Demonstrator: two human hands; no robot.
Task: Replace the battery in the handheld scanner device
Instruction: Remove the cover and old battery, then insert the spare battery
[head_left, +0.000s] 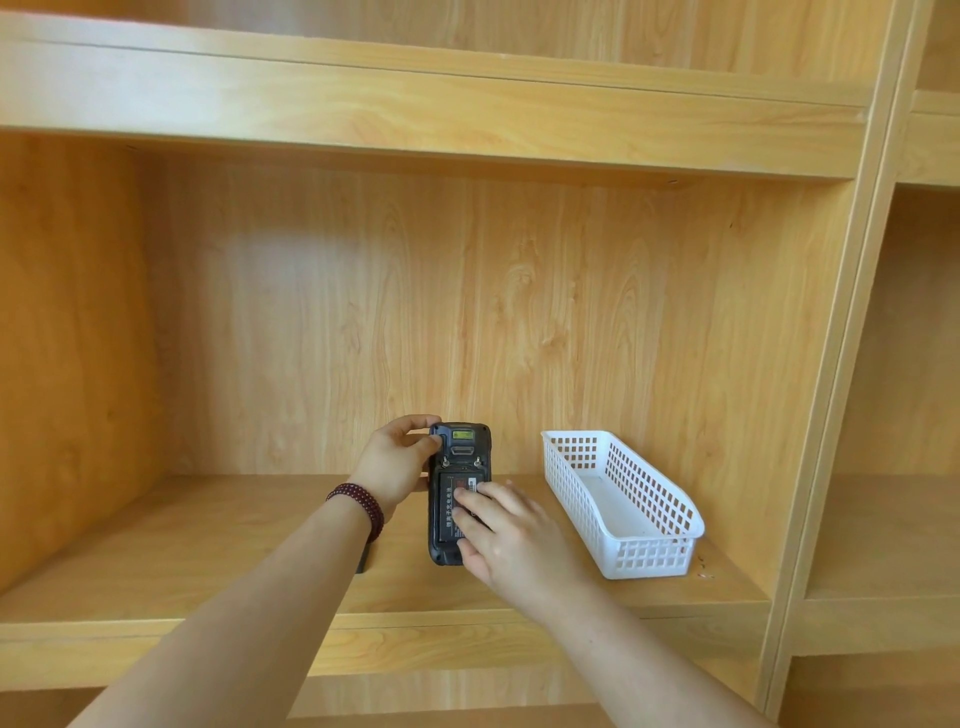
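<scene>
Nearest the shelf's (208, 545) front edge, the right hand (511, 540) is laid with straight fingers on the battery (448, 506), seemingly to press it into its bay. The scanner (460, 467) is held back-up over the shelf's middle, its top gripped by the left hand (397, 465) to steady it. Toward the right wall, a white basket (649, 553) is seen with nothing visible inside.

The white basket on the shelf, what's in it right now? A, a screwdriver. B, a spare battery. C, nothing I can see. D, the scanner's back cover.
C: the white basket shows only its bare floor, while the battery sits in the open back of the scanner, under the right hand.
</scene>
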